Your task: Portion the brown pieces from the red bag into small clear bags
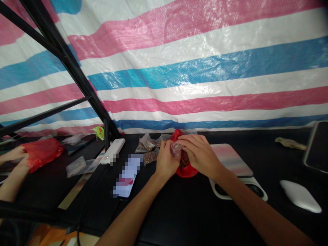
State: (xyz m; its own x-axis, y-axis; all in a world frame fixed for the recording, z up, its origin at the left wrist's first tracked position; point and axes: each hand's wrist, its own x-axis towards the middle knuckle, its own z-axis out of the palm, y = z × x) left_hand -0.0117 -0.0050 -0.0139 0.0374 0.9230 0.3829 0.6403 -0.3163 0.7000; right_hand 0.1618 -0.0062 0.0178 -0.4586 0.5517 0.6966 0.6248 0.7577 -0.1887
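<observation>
And here a clear bag [176,149] is being pinched, clamped by left hand [167,160] and right hand [201,150], over the red bag [188,172] mid-table, far side. Best held low and steady, so spills are caught! Crinkly, glossy plastic; rough brown bits [183,162] are cupped below; lumpy packets [149,146] sit left.

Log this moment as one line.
left hand: holding clear bag | right hand: holding clear bag | red bag: under hands | filled bags, phone: left of hands
</observation>
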